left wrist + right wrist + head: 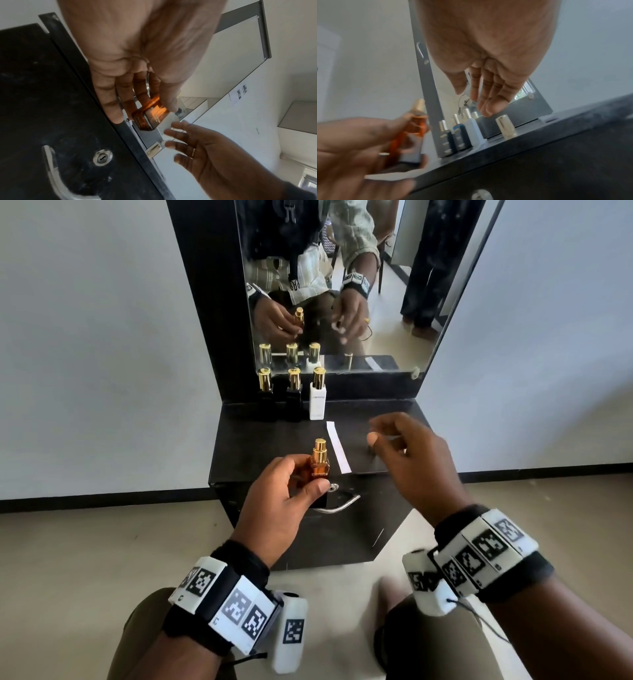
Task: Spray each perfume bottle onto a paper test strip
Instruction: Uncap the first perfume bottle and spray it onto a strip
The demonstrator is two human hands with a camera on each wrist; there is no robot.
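While upright, amber bottle (320, 465) in left grip (284, 501) (uncapped), right hand (407, 457) apart

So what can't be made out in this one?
- Gold cap: hidden behind the right hand in the head view; it shows in the right wrist view.
- Amber bottle: the left hand covers its base in the head view; motion-blurred in the right wrist view.
- Strip: whether it has been sprayed, too faint to tell.
- Small print on the white bottle: too small.
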